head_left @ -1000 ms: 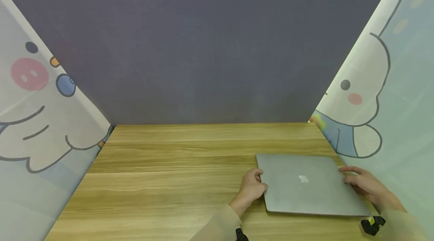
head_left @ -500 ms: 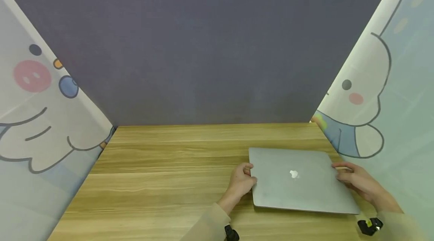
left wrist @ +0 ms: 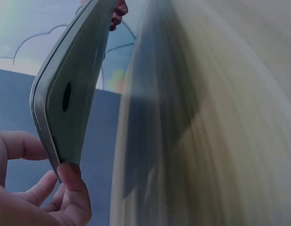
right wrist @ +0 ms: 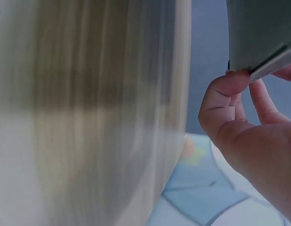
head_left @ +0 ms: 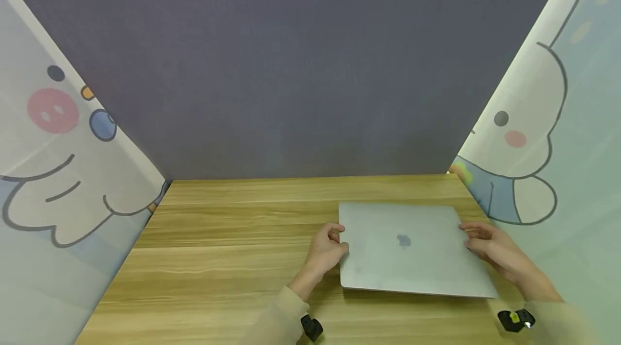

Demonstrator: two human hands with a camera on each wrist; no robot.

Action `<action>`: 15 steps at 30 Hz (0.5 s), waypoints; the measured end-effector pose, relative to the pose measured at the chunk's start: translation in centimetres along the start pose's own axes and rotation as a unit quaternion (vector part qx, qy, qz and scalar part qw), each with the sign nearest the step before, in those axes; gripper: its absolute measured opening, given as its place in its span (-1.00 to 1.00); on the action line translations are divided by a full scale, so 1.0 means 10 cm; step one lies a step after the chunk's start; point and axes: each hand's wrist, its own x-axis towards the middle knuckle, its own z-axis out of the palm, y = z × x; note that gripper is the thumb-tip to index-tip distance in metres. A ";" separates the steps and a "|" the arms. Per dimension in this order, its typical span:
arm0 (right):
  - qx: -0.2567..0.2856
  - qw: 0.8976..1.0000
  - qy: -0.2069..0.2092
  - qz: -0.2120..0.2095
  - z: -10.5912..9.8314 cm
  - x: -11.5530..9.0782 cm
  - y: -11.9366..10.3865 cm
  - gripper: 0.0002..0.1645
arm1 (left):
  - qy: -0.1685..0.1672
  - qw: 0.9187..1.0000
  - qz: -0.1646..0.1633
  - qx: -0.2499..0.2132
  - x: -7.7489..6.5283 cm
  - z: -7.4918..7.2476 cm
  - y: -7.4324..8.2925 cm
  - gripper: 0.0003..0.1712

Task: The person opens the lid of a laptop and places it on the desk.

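Observation:
A closed silver laptop (head_left: 412, 259) with an apple logo on its lid hangs a little above the wooden table, held by both hands at its short sides. My left hand (head_left: 324, 250) pinches the left edge, thumb on top and fingers curled beneath. On the opposite edge my right hand (head_left: 499, 253) grips in the same way. In the left wrist view the laptop's underside (left wrist: 72, 99) with a dark rubber foot shows, apart from the tabletop. The right wrist view shows fingers (right wrist: 225, 87) round the laptop's edge (right wrist: 272, 63).
The wood-grain table (head_left: 218, 259) stretches to the left and back. A dark grey panel (head_left: 310, 75) rises behind it. Cartoon-printed curtains stand at the left (head_left: 43, 183) and the right (head_left: 582, 145). Each wrist wears a small black device.
Both hands have carried the laptop leftward and slightly toward the back of the table. The grip at both edges looks the same, and the head view has shifted slightly.

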 end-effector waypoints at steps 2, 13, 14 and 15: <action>0.010 1.000 0.004 -0.011 0.07 0.02 -0.05 -0.59 | 0.005 1.000 0.003 0.003 -0.01 -0.08 0.00 -0.55; 0.026 0.999 0.005 -0.034 0.48 0.07 -0.31 -0.46 | 0.026 1.000 0.006 0.012 -0.09 -0.50 -0.03 -0.57; 0.027 0.999 0.005 -0.033 0.52 0.07 -0.33 -0.44 | 0.027 1.000 0.006 0.010 -0.10 -0.54 -0.03 -0.56; 0.028 0.999 0.004 -0.033 0.55 0.08 -0.36 -0.43 | 0.027 1.000 0.005 0.009 -0.11 -0.57 -0.04 -0.56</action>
